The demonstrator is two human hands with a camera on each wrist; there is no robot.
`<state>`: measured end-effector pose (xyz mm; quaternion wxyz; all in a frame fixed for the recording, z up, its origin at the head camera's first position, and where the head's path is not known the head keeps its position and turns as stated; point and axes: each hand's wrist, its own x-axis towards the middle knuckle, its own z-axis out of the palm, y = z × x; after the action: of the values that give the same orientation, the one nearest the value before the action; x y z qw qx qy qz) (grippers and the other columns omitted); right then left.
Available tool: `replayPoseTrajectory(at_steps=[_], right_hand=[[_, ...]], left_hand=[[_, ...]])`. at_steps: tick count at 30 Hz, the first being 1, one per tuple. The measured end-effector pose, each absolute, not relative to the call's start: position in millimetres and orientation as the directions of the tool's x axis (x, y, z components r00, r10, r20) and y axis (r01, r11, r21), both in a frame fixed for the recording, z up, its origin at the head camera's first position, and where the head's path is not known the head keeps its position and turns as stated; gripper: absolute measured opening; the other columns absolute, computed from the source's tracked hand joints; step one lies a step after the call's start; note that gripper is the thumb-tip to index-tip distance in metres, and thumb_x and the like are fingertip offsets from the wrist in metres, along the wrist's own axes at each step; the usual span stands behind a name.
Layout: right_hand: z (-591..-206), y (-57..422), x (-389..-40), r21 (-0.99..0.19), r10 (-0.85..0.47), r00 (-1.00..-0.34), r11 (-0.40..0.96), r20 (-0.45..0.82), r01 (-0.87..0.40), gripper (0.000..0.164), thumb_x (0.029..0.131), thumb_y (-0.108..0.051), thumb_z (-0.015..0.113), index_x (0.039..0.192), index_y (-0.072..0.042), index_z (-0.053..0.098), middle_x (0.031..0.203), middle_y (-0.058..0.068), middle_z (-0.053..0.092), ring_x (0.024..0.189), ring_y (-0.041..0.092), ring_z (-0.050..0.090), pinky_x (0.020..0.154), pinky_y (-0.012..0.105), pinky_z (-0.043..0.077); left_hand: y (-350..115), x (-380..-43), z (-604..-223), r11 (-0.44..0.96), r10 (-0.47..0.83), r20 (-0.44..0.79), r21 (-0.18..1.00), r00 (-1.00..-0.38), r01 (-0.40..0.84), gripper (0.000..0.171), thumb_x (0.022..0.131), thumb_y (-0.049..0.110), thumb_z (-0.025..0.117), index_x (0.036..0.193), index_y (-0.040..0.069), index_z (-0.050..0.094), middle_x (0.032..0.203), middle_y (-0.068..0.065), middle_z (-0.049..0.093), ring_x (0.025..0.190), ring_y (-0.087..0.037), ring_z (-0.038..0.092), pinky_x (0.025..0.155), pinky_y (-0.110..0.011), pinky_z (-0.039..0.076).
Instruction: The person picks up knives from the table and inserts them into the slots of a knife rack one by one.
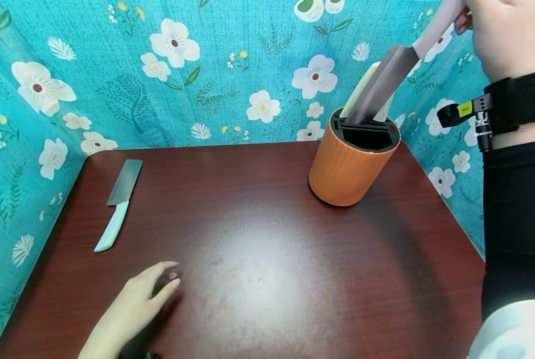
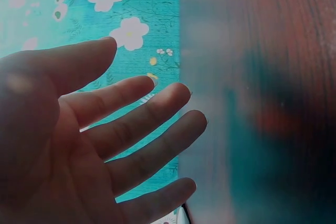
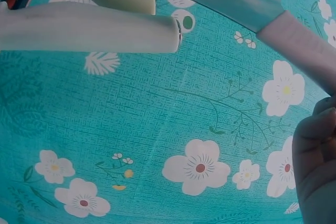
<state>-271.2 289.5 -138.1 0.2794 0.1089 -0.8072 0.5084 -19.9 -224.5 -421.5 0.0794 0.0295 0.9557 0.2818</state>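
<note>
At the upper right of the head view my right hand [image 1: 507, 37] grips the pinkish-grey handle of a broad kitchen knife [image 1: 386, 82]. Its blade slants down to the black slotted top of an orange knife block [image 1: 348, 167], the tip overlapping the slots. In the right wrist view, fingers of the right hand [image 3: 317, 156] curl at the handle's end. Two pale-handled tools stand in the block, their handles [image 3: 89, 29] close beside the blade. Low over the table's near left, my left hand [image 1: 134, 304] holds nothing, its fingers loosely bent and spread in the left wrist view.
A small cleaver [image 1: 122, 187] with a pale blue handle lies on the left of the dark wooden table [image 1: 231, 229]. Teal floral cloth [image 1: 231, 65] hangs behind and beside the table. A white rounded object [image 1: 516, 331] fills the lower right corner.
</note>
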Motion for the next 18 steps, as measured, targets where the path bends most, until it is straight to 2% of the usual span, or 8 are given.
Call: replayPoseTrajectory(at_steps=[10, 18], right_hand=[[-140.1, 287.9, -268.7, -0.778, 0.109, -0.854, 0.483, 0.509, -0.402, 0.032, 0.107, -0.025, 0.050, 0.135, -0.017, 0.062, 0.089, -0.010, 0.056, 0.074, 0.003, 0.048, 0.078, 0.007, 0.044], [-147.2, 294.1, -273.6, -0.743, 0.027, -0.855, 0.509, 0.518, -0.434, 0.025, 0.107, -0.024, 0.048, 0.127, -0.021, 0.063, 0.092, -0.009, 0.055, 0.073, 0.004, 0.048, 0.072, 0.005, 0.045]], left_hand=[[-224.9, -20.8, -424.9, 0.848, 0.105, -0.123, 0.529, -0.987, 0.024, 0.036, 0.100, 0.032, 0.064, 0.130, 0.012, 0.062, 0.114, 0.002, 0.073, 0.108, -0.020, 0.068, 0.082, -0.041, 0.055], [-224.9, -21.1, -426.6, 0.846, 0.115, -0.118, 0.532, -0.986, 0.035, 0.035, 0.100, 0.031, 0.064, 0.129, 0.011, 0.063, 0.112, 0.003, 0.073, 0.105, -0.018, 0.069, 0.082, -0.039, 0.056]])
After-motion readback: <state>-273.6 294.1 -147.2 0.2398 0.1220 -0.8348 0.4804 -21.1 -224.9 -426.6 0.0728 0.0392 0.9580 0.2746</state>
